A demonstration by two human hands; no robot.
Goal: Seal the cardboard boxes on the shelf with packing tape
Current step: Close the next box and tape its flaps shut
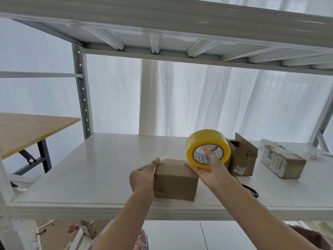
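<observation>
Head | left hand (142, 177) flat, pressing box (175, 183) corner | right hand (210, 171) gripping tape roll (203, 139), thumb in core

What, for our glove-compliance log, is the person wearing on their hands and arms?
Nothing visible. The left hand and right hand are ungloved, with no rings, watch or bracelet showing. The left forearm and right forearm are bare to the frame's bottom edge; no sleeve shows.

Handwritten mark beginning "1" on side of open cardboard box (246, 159); remainder illegible. Printed label with dense lines on far-right box (288, 165), too small to read. Repeating triangle logos inside tape roll (205, 139) core, no legible words.
</observation>
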